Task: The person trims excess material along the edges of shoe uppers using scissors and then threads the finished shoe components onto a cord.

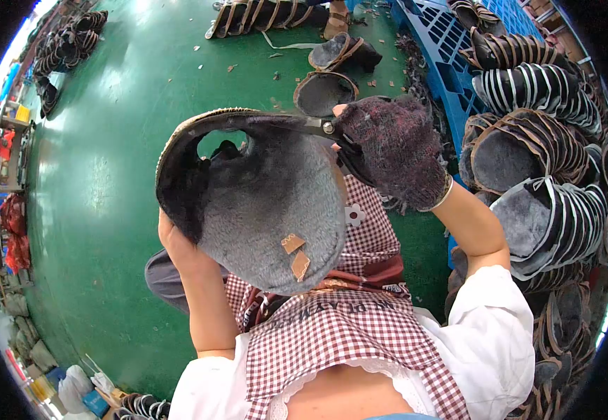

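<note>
right hand (402,150) closed round scissors (328,127); left hand (176,241) clamped on fleece-lined piece (269,210); cut-off scraps (300,266) inside; cutting looks partway, remainder unclear

Most of the left hand (173,239) is hidden behind the fur-lined piece (272,210).

Dark lettering (374,305) on the checked apron (318,344) includes "PLAY"; the rest is unclear.

single head-worn view, facing forward and down, close range, wide-angle
</note>
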`<state>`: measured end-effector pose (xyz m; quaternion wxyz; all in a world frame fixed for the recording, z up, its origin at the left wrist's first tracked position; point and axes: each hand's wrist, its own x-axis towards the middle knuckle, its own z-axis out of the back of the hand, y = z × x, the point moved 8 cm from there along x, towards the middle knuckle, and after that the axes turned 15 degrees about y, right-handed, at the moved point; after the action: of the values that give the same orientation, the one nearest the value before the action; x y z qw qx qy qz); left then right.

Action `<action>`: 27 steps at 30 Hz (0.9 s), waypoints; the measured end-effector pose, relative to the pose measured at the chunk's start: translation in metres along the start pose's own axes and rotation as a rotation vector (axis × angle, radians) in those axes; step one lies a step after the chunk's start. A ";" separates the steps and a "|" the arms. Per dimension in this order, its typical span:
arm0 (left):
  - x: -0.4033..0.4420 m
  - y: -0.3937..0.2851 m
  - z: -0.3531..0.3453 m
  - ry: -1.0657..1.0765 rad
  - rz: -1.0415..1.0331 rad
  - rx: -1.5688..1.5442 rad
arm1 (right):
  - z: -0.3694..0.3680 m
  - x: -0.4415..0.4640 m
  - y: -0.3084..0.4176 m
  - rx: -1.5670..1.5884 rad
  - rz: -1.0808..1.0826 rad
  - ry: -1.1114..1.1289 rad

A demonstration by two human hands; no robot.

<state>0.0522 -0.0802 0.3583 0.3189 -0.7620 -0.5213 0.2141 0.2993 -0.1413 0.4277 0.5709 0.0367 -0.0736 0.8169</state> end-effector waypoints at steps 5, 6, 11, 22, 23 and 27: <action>0.002 0.002 0.003 -0.013 0.043 -0.052 | 0.032 0.012 0.011 -0.142 0.039 -0.139; 0.002 0.000 -0.001 -0.004 0.035 -0.054 | 0.032 0.013 0.011 -0.154 0.031 -0.119; 0.000 -0.003 0.000 -0.037 0.048 -0.079 | 0.021 0.015 0.002 0.014 0.084 -0.102; 0.002 -0.017 -0.006 0.008 0.073 0.083 | 0.038 0.022 0.007 -0.065 0.157 -0.180; 0.002 -0.018 -0.007 0.006 0.068 0.081 | 0.044 0.021 0.011 -0.101 0.156 -0.195; 0.003 -0.024 -0.017 -0.002 0.130 0.155 | 0.053 0.029 0.018 -0.223 0.138 -0.168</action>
<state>0.0493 -0.0756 0.3873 0.3621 -0.7670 -0.4530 0.2747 0.2711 -0.1290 0.4829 0.5059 0.0363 -0.2137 0.8349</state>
